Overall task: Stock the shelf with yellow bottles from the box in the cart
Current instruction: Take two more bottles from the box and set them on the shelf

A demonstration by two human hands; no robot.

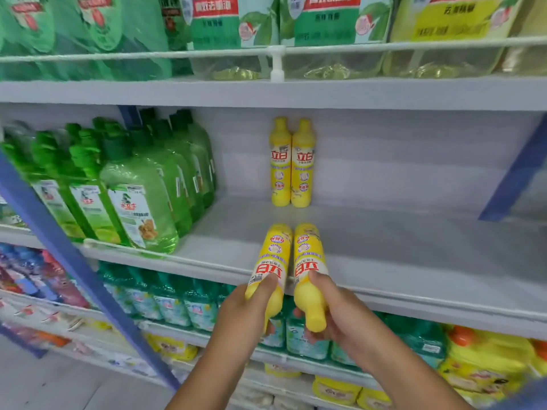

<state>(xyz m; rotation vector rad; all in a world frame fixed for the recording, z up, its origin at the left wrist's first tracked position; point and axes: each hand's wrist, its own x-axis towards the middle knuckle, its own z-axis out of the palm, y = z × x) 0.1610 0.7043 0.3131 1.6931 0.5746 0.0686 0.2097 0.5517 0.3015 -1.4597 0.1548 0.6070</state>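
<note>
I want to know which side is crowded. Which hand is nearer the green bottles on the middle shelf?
Left. The left hand holds its yellow bottle on the side of the green bottles; the right hand is beside it, farther from them.

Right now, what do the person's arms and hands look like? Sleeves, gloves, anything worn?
Both hands, left and right, are bare: no gloves, rings or watch visible. Forearms are bare to the frame's bottom edge, with no sleeves, cables or markings in view.

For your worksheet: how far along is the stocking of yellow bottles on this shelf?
Done: two yellow bottles stand upright at the back of the grey shelf. In hand: the left hand and right hand each grip one more bottle, bases pointing in. Left: most of the shelf is bare; the box is out of view.
</note>
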